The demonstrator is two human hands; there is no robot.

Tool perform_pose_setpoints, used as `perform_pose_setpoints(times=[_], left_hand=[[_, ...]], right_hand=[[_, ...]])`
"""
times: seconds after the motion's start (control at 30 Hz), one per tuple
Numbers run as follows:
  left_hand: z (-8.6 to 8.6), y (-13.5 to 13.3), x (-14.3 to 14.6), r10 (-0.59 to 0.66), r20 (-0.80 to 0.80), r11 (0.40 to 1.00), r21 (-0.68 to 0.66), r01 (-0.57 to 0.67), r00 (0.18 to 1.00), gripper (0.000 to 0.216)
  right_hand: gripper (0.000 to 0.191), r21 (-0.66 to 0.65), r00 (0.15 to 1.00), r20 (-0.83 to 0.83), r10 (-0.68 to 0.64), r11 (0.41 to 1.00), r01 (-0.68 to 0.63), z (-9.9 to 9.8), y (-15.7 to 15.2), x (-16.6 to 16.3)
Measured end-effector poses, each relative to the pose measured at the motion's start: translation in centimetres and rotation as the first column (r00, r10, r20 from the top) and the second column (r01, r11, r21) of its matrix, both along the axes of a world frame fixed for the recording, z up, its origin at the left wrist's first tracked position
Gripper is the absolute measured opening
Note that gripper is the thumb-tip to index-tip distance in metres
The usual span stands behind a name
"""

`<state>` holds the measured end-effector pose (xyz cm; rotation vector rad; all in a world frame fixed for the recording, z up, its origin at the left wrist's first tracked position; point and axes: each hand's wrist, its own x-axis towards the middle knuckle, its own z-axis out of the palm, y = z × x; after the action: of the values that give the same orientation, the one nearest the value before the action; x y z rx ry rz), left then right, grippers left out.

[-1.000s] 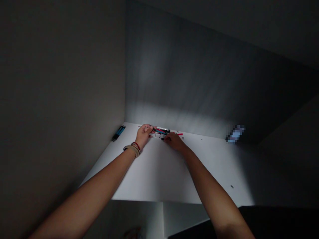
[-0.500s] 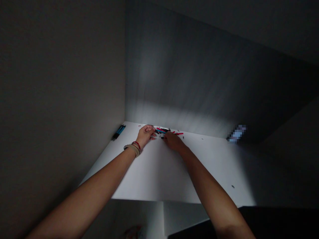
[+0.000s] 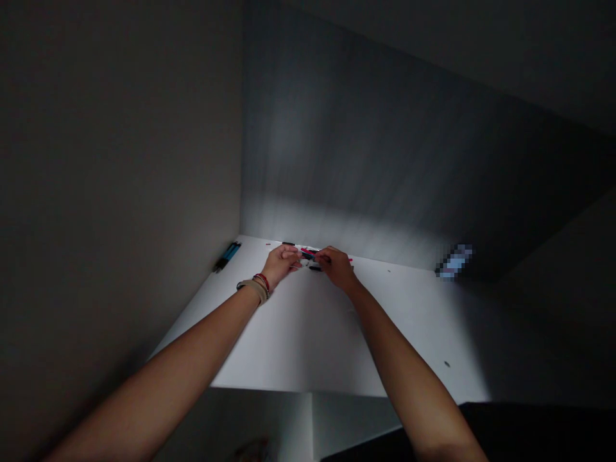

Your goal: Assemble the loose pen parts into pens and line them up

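Note:
At the back of the white tabletop (image 3: 298, 333), my left hand (image 3: 279, 264) is closed, fingertips pinched together. What it holds is too small to name. Facing it from the right, my right hand (image 3: 337, 268) is closed too, its fingers pressed on something dark and thin that I cannot make out. The fingertips of both hands are close together over a small pile of slim pen-like parts. Among these show a red stick (image 3: 307, 251) and a short black piece (image 3: 315, 268). My right hand covers much of the pile.
Several blue-and-black pens (image 3: 227, 256) lie side by side at the left wall. Along the back panel (image 3: 327, 160) lies a black piece (image 3: 288, 244). A blurred-out bright object (image 3: 453, 263) leans at the back right. One small dark bit (image 3: 447, 364) lies near the front right.
My right hand has risen slightly from the pile and moved a little away, its fingers now drawn up facing the left hand. My left hand has hardly moved.

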<state>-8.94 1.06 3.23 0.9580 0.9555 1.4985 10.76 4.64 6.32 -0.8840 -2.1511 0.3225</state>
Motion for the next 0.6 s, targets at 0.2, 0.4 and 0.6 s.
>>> perform_pose_setpoints(times=[0.2,0.4,0.6], left_hand=[[-0.1,-0.1,0.0,-0.002,-0.029,1.0,0.02,0.003,1.0,0.046],[-0.4,0.1,0.1,-0.051,-0.145,0.995,0.076,0.063,0.988,0.039],[-1.2,0.1,0.7,-0.174,-0.362,0.931,0.243,0.273,0.916,0.026]], right_hand=[[0.014,-0.119,0.995,-0.092,-0.041,0.992,0.03,-0.5,0.1,0.1],[0.029,-0.344,0.944,-0.328,-0.04,0.936,-0.079,-0.8,0.0,-0.4],[0.036,-0.436,0.916,-0.399,-0.04,0.887,-0.151,-0.5,-0.1,-0.8]])
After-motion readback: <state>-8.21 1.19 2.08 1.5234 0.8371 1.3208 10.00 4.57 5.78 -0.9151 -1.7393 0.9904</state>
